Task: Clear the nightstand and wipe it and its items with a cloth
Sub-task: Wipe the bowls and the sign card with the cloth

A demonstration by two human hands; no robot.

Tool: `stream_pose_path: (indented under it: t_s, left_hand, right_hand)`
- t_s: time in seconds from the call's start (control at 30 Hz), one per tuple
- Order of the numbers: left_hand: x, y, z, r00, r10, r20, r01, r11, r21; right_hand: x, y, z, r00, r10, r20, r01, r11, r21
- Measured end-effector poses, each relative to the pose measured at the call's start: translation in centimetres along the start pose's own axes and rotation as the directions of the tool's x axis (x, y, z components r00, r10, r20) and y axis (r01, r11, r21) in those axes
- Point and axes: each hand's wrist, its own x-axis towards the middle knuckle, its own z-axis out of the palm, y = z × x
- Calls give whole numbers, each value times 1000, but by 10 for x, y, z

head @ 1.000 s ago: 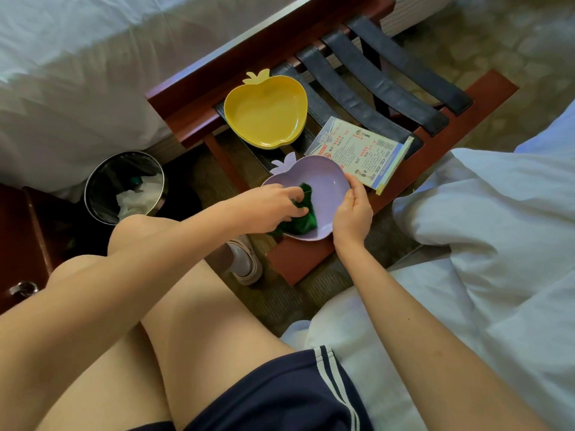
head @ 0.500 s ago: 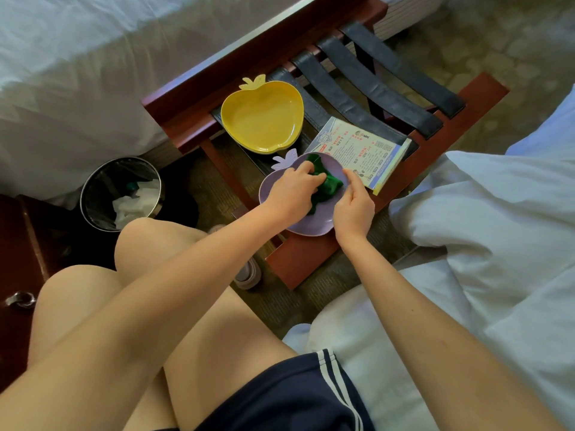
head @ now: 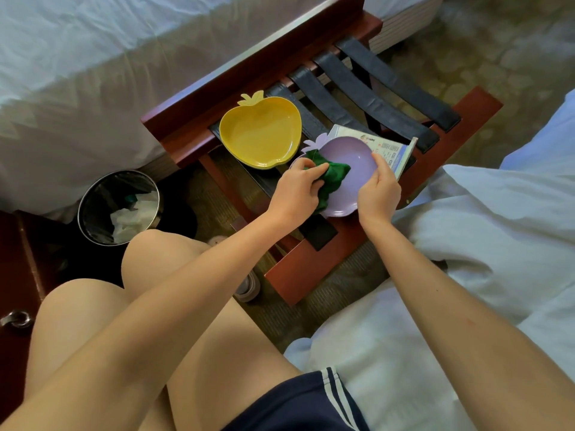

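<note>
A purple fruit-shaped dish [head: 351,160] is tilted up above the wooden luggage rack [head: 339,244]. My right hand [head: 378,189] grips its right rim. My left hand [head: 295,189] holds a green cloth [head: 333,178] bunched against the inside of the dish, on its left side. A yellow apple-shaped dish [head: 259,133] lies on the rack's black straps to the left. A printed booklet [head: 393,150] lies on the straps behind the purple dish, partly hidden by it.
A round metal bin [head: 118,206] with crumpled paper stands on the floor at the left. A dark wooden cabinet with a metal handle [head: 14,318] is at the far left. White bedding [head: 497,228] lies at the right, another bed [head: 77,73] behind the rack.
The purple dish has been lifted and tilted more upright. My left hand has drawn the green cloth from the dish's upper part down to its left side.
</note>
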Motion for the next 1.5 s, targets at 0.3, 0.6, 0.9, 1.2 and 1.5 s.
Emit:
stream_pose_path:
  t_s: [0.3, 0.6, 0.9, 1.2, 1.5]
  left_hand:
    - [11, 0, -15, 970, -214, -111, 187, 959, -212]
    - [15, -10, -28, 929, -363, -79, 309, 873, -376]
    - [10, -24, -40, 867, -493, -72, 381, 750, -541]
    - [16, -52, -60, 802, -590, -94, 405, 653, -641]
    - [9, -58, -68, 793, -601, -95, 391, 624, -677]
  right_hand:
    - [26, -22, 5, 989, 129, -78, -132, 991, -31]
    - [38, -36, 14, 976, 216, 7, -207, 946, -248]
    - [30, -68, 52, 985, -44, 167, 115, 892, -438]
    - [40, -89, 101, 931, 37, 364, 51, 972, -229]
    - [40, -105, 94, 940, 19, 341, 63, 971, -229]
